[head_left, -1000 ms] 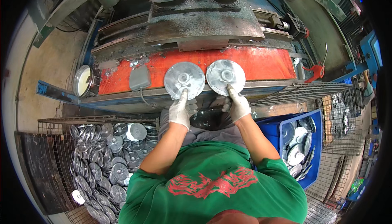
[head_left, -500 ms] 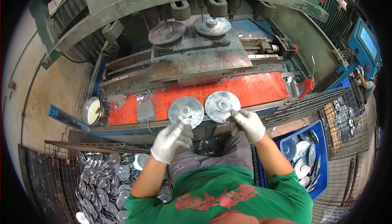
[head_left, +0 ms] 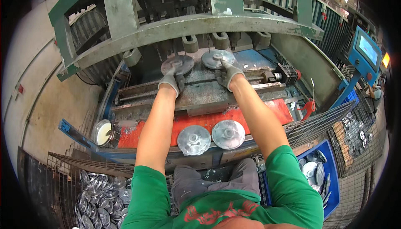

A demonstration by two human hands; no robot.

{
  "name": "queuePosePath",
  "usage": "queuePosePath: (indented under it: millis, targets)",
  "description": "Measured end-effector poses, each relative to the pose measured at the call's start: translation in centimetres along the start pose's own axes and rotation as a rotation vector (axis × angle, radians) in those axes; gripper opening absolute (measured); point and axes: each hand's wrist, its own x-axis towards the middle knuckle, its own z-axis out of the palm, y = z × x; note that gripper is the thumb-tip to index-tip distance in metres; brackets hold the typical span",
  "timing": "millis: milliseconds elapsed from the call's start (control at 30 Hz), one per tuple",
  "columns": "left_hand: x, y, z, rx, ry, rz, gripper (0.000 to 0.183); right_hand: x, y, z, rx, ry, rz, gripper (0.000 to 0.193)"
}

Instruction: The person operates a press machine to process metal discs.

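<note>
Both my arms reach forward to two round grey metal discs mounted on the machine's fixture. My left hand (head_left: 172, 82), in a grey-white work glove, is at the near edge of the left disc (head_left: 184, 64), thumb up on it and fingers curled below. At the right disc (head_left: 214, 57), my right hand (head_left: 229, 77), gloved too, closes on the near rim, its thumb by the raised hub. Two more discs lie side by side on the front edge of the red surface: a left one (head_left: 194, 140) and a right one (head_left: 228, 134). Neither hand touches these.
A green machine frame with a curved beam (head_left: 179, 27) spans above my hands, drill spindles hanging under it. A red air gun (head_left: 308, 110) and a control screen (head_left: 364, 53) are at right. Discs fill a wire basket (head_left: 62, 174) and a blue bin (head_left: 334, 187). A pot (head_left: 104, 133) stands left.
My hands have moved forward from beside the two front discs to the two discs on the fixture. The front discs stay on the red surface. The view has tilted upward.
</note>
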Motion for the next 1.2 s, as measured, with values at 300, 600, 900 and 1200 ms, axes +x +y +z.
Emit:
queuePosePath:
  millis: [300,600,900,1200]
  targets:
    - [2.2,-1.5,0.4,0.070,0.100,0.204,0.029,0.7,0.0,0.6,-0.043,0.166,-0.155,0.016]
    - [2.9,-1.0,2.0,-0.024,-0.078,0.254,0.023,3.3,-0.6,-0.7,0.203,0.005,-0.071,0.017]
    - [-4.7,-4.2,2.7,-0.107,-0.047,0.118,0.012,-1.6,1.0,-0.3,0.169,0.025,-0.209,0.016]
    - [-16.9,-13.9,0.3,0.225,-0.466,0.041,0.025,-20.6,5.8,-12.1,0.211,-0.316,-0.276,0.051]
